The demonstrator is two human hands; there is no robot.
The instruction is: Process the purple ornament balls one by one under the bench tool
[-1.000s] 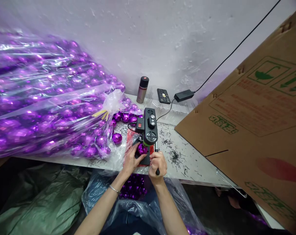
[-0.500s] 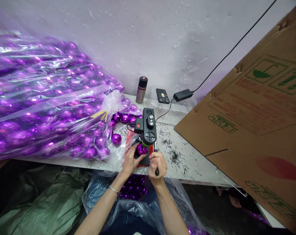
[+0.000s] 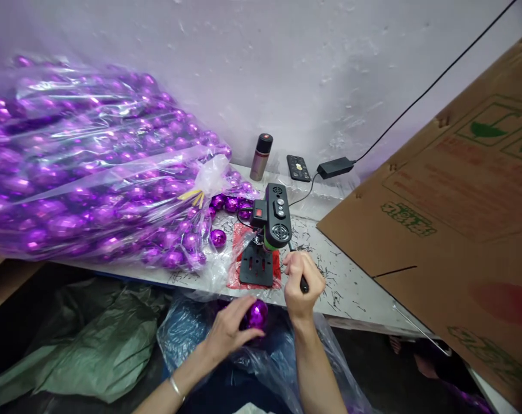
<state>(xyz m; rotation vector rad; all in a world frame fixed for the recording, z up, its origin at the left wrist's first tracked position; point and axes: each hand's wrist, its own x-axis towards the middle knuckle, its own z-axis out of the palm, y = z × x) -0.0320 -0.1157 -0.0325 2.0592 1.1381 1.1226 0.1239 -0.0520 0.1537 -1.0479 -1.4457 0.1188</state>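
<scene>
Between the thumb and fingers of my left hand is a shiny purple ball, over the open plastic bag below the table edge. My right hand is wrapped round the black-tipped lever at the right side of a small black drill press. The press's flat black base plate lies bare on a red sheet. Another purple ball rests on the table left of the press, with several more behind it.
A big clear bag of purple balls fills the left. Behind the press stand a bottle, a phone and a power adapter. A large cardboard box leans in from the right. Dark shavings litter the white table.
My left hand has moved from the press base down toward me with the purple ball. My right hand keeps hold of the lever. The whole view has shifted slightly.
</scene>
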